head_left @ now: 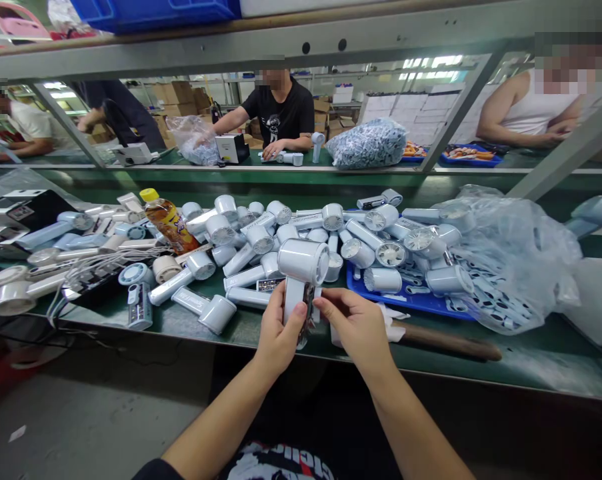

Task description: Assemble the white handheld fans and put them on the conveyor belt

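My left hand (277,333) is wrapped round the handle of a pale blue handheld fan (301,261), its round head up and towards the far side. The side of the handle is uncovered, showing dark parts and wires inside. My right hand (357,325) is closed in a pinch at the right edge of that handle, on a small pale blue plastic piece (317,308) mostly hidden by the fingertips. Several similar fans (218,313) lie piled just beyond my hands, some with their handles uncovered.
A blue tray (411,301) with fans and a clear bag of small plastic parts (511,267) are at the right. Near the front edge lies a brown rod (451,341). A drink bottle (168,220) leans at left, beside cables (101,267). Co-workers sit beyond the metal frame.
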`<state>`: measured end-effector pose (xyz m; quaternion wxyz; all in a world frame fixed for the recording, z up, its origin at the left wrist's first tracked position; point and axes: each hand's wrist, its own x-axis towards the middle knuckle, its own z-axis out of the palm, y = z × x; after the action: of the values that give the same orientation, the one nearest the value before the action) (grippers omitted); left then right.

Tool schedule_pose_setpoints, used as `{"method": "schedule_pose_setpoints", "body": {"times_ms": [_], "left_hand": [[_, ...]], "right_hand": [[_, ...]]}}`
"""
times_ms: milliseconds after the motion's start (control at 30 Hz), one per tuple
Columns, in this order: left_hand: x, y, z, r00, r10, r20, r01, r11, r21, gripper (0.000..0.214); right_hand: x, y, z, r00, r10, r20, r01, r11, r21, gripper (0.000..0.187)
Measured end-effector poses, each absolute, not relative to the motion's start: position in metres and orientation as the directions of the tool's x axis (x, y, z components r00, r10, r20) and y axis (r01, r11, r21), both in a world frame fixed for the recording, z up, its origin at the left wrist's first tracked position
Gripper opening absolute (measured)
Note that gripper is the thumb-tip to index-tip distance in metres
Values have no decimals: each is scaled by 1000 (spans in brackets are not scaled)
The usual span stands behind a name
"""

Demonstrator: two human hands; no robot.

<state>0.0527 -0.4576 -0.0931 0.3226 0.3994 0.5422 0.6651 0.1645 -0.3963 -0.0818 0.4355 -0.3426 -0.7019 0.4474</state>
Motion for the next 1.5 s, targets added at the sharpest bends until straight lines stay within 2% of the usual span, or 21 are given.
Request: {"method": "schedule_pose_setpoints", "body": {"times_ms": [100,167,367,467,600,700,767,800,900,1000,1133,1233,1300,1333,1433,1500], "left_hand": [[51,-460,-95,-449,866,220,161,-163,973,42],[50,-461,-98,-432,865,255,264,-149,953,45],[49,-459,-103,-362,866,345,491,-138,860,75],[50,-457,-101,-366,866,340,543,-98,834,73],[55,-458,-93,-326,896,302,482,-117,868,52],[59,-460,-87,-226,949,220,266,-157,951,50],[59,-460,-85,-173,965,195,159,-168,973,52],[57,-460,-84,-163,967,197,167,-170,971,51],[52,-460,-83,-157,958,239,369,-168,914,52],[50,-462,-84,-132,957,259,458,-173,872,55],[55,-463,-89,-164,947,278,374,-201,905,54],[56,-461,-91,-136,980,144,158,-122,980,46],[53,-459,-93,-101,995,28,-80,-36,996,42],[51,-459,-94,-80,997,-16,-201,-1,980,40],[42,-456,-95,-62,994,-89,-452,51,891,36],[38,-452,-95,-70,989,-132,-493,81,866,33]], "right_hand": [[167,-397,-81,-356,829,430,148,505,-850,17],[169,-398,-80,-352,821,449,168,527,-833,17],[170,-397,-79,-317,898,304,154,365,-918,15],[170,-390,-81,-341,915,215,62,250,-966,18],[168,-379,-90,-439,885,154,-205,68,-976,37],[168,-375,-98,-553,811,193,-311,14,-950,62],[171,-374,-101,-636,743,210,-312,2,-950,65],[172,-374,-102,-661,719,217,-308,4,-951,63],[179,-374,-101,-661,710,242,-303,41,-952,57],[184,-376,-101,-658,712,246,-260,91,-961,65],[184,-376,-105,-599,738,311,-225,217,-950,61],[196,-370,-104,-645,693,322,-78,359,-930,51],[216,-365,-102,-701,646,303,111,518,-848,45],[229,-362,-103,-711,640,292,228,603,-765,43],[271,-354,-116,-702,661,265,557,742,-373,51],[292,-347,-133,-718,655,236,641,754,-144,44]]}}
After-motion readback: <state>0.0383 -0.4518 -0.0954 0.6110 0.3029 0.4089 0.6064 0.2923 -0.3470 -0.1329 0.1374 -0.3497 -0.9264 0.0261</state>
